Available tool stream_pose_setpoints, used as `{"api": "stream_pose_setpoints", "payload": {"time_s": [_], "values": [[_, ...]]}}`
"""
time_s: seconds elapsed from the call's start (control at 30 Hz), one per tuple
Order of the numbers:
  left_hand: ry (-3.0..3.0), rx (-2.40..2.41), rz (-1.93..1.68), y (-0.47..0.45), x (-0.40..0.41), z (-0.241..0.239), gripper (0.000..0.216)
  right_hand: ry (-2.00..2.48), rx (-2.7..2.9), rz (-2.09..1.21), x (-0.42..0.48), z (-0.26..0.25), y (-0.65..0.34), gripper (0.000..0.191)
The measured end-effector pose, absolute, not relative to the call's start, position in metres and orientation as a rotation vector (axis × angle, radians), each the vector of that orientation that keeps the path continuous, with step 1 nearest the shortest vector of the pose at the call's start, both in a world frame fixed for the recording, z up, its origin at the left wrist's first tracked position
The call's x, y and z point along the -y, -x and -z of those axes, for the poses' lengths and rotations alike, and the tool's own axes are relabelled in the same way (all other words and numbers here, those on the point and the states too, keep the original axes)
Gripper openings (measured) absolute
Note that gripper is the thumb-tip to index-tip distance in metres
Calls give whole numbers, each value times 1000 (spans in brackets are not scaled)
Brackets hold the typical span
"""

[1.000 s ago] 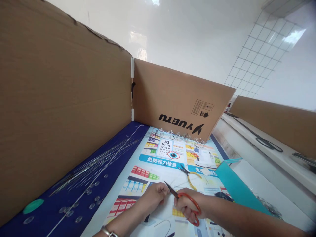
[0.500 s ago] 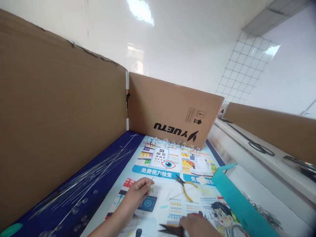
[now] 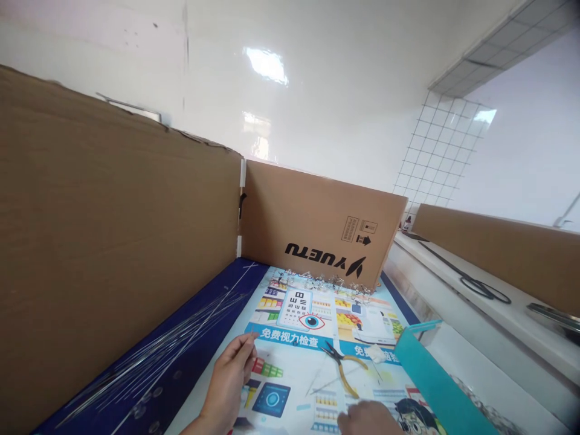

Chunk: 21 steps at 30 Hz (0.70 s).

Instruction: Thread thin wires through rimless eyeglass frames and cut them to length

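My left hand (image 3: 229,383) is raised over the left part of the printed poster (image 3: 290,386), thumb and forefinger pinched together. A thin piece of wire seems to be in that pinch; it barely shows now. At the bottom edge of the view my right hand (image 3: 369,418) is curled closed and partly cut off. What it grips, if anything, is hidden. Pliers with yellow handles (image 3: 347,368) lie opened on the poster, between and beyond my hands. Thin wire pieces (image 3: 317,380) lie beside them.
Long thin metal rods (image 3: 158,356) lie on the blue strip at left, with clear round pieces (image 3: 156,393) nearby. Cardboard walls (image 3: 312,211) stand left and behind. Small wire pieces (image 3: 335,283) line the back wall. A teal-sided box (image 3: 435,368) holds metal pieces at right.
My left hand has moved left, still pinched. My right hand has shifted slightly; the dark-jawed, red-handled tool seen in it before is out of sight. The camera has tilted up a little.
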State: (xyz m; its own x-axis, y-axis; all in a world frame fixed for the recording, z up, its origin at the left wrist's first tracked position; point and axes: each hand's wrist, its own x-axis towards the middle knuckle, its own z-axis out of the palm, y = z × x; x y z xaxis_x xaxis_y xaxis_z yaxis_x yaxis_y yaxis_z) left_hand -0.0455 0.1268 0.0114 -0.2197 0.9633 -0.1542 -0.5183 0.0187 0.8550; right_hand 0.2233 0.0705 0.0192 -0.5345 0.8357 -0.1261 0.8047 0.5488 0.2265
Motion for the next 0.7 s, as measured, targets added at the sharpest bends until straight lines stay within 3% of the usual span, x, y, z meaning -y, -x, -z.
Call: {"api": "stream_pose_setpoints", "payload": {"time_s": [0.1,0.17,0.37,0.7], "values": [[-609,-1013,-1522,45,-125,-10,43,-1361,-2535,-413,-82,-27,-203,45],[-624,-1016,-1512,44,-126,-8,42,-1223,-2499,-660,-92,-29,-189,51],[-693,-979,-1422,41,-129,-2,40,-998,-2520,-722,-125,-27,-172,8],[-743,-872,-1087,21,-112,-6,30,-911,-2717,-796,-115,-49,-190,12]]}}
